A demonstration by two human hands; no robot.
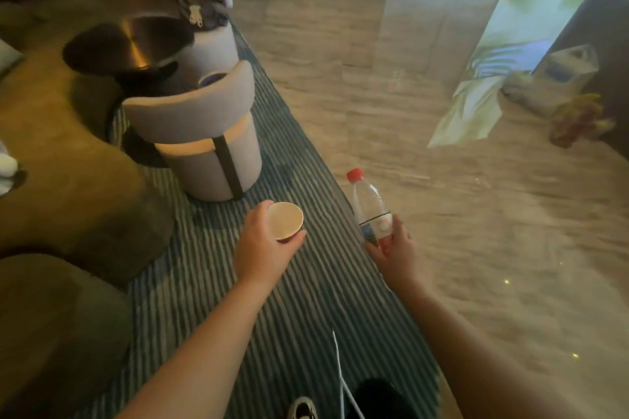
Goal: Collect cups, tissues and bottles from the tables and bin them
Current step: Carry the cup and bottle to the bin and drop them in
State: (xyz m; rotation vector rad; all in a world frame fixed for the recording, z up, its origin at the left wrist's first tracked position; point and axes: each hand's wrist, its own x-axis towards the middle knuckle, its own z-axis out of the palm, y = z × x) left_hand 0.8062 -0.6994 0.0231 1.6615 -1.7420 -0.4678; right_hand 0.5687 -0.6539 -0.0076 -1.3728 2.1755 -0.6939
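My left hand (262, 245) grips a small paper cup (285, 219) with a pale inside and a red outer wall, its mouth tilted up and away from me. My right hand (398, 252) holds a clear plastic bottle (369, 206) with a red cap by its lower part, the cap pointing up and slightly left. Both hands are out in front of me, above a striped carpet (306, 299) beside a pale stone floor (476, 214). No bin can be made out with certainty.
A grey tub chair (204, 133) stands ahead on the left, beside a round dark metal table (126, 44) and a second chair (211, 44) behind it. Olive sofas (68, 180) fill the left side. A mirrored column (442, 27) rises at the right.
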